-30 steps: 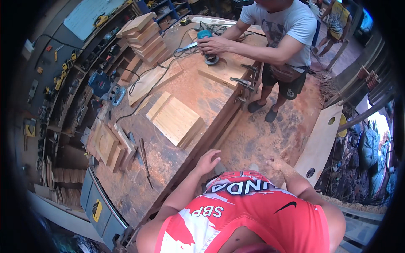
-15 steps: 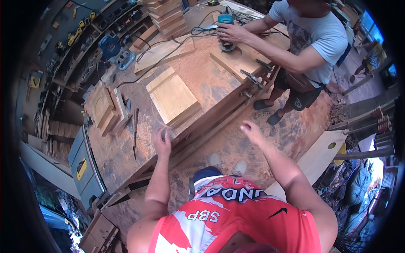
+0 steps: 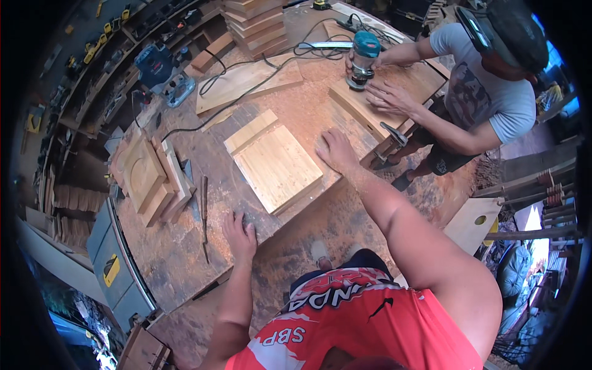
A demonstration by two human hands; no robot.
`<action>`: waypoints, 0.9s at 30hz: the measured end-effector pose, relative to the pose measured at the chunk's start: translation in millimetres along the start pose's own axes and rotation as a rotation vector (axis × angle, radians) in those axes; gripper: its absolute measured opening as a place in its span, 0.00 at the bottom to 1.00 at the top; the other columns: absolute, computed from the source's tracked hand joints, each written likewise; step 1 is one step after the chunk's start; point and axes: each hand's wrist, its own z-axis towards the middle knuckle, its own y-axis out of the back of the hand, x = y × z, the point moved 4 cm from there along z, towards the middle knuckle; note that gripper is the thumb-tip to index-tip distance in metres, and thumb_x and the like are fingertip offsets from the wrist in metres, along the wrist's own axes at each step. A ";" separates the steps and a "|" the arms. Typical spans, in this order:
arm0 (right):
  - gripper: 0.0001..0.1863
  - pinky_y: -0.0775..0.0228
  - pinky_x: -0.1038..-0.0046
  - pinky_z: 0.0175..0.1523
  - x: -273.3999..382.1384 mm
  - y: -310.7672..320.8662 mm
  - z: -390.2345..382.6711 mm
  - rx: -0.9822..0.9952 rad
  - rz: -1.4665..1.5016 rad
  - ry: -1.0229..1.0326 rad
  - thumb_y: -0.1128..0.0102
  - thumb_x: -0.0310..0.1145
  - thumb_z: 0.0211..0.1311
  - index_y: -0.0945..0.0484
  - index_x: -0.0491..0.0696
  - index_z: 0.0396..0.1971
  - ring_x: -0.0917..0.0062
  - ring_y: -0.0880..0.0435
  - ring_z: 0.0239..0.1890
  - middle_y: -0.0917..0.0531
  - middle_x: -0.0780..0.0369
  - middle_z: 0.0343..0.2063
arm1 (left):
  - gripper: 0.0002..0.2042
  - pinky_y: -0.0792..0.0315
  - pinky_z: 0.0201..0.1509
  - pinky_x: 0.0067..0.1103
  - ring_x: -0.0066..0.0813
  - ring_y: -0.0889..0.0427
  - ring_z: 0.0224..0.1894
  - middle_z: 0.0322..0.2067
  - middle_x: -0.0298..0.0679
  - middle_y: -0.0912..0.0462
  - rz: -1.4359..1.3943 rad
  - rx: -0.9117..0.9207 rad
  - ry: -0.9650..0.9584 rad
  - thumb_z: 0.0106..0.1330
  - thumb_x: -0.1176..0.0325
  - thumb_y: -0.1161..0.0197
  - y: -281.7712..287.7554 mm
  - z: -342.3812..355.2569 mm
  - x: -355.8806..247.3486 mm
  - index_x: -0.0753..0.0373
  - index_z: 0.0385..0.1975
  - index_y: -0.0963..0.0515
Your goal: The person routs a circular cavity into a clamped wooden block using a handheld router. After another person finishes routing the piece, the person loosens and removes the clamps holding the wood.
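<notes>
I've got loaded shelves point(image 3: 80, 128) on the left, a dust-strewn desk point(image 3: 176, 268), stained floor point(image 3: 333, 225), bright light point(image 3: 538, 240) far right.

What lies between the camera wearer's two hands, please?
A pale wooden piece lies between the left hand and the right hand, in the head view.

Blue router point(image 3: 153, 66) | stacked wooden boards point(image 3: 258, 28) | holed panel point(image 3: 468, 231) | co-worker point(image 3: 480, 92) holding teal router point(image 3: 367, 46)

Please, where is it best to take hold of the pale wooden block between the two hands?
Probably the pale wooden block is best gripped by its left and right edges, the left hand coming from the left, the right hand from the right: it lies flat, and its broad top offers little to pinch.
</notes>
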 end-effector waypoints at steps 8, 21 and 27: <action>0.32 0.55 0.58 0.71 7.5 4.0 1.3 0.004 -0.082 0.010 0.44 0.48 0.60 0.36 0.45 0.59 0.55 0.46 0.68 0.40 0.47 0.62 | 0.20 0.55 0.69 0.45 0.58 0.43 0.65 0.62 0.56 0.38 -0.082 0.039 -0.004 0.67 0.59 0.50 2.0 3.2 2.9 0.64 0.55 0.32; 0.33 0.58 0.59 0.72 0.4 -1.2 4.9 0.084 -0.083 -0.052 0.47 0.51 0.62 0.37 0.46 0.61 0.55 0.50 0.70 0.43 0.49 0.65 | 0.21 0.54 0.68 0.46 0.56 0.42 0.65 0.61 0.56 0.37 -0.097 0.087 -0.008 0.66 0.58 0.49 -4.1 7.2 4.7 0.66 0.53 0.31; 0.33 0.57 0.59 0.72 -3.2 -0.8 3.1 0.052 -0.088 -0.030 0.46 0.52 0.61 0.36 0.45 0.60 0.55 0.49 0.69 0.43 0.48 0.65 | 0.20 0.53 0.68 0.45 0.56 0.42 0.64 0.61 0.56 0.37 -0.092 0.074 -0.019 0.67 0.59 0.49 -3.1 6.9 -0.8 0.66 0.53 0.31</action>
